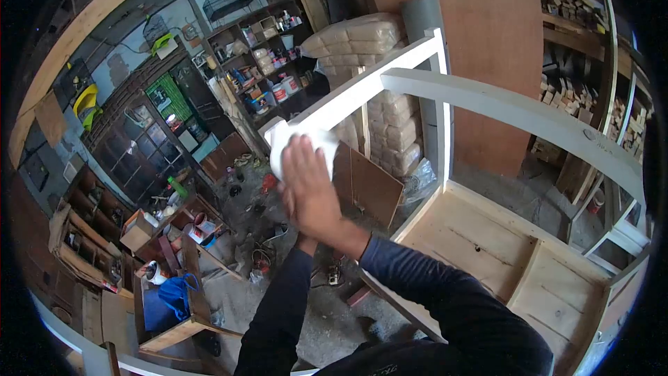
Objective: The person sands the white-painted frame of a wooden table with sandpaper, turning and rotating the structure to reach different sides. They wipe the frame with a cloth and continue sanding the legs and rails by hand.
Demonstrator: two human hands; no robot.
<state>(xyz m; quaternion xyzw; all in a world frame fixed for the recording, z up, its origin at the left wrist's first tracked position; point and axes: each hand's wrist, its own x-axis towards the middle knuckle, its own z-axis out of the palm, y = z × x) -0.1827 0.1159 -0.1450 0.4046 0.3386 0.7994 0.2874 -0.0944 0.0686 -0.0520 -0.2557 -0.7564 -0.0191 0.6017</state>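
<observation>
My right hand (313, 191) is closed on a white sheet (287, 143), its fingers laid long over the surface. Blur hides whether the sheet is paper or cloth. It overlaps the near end of a white-painted wooden beam (355, 101), the top rail of a large frame. My left hand (287, 202) is tucked behind the right, wrists crossing, with its fingers mostly hidden. A curved white rail (515, 101) joins the beam farther along. Below on the right lies the frame's bare wooden panel (466, 230) with a crossbar.
Stacked wrapped bags (393, 115) stand behind the frame, beside a large brown board (480, 42). Shelves of cans and bottles (268, 63) line the back wall. A cluttered workbench (174, 264) with a blue bag (177, 296) is at left. Cut timber (567, 97) fills racks at right.
</observation>
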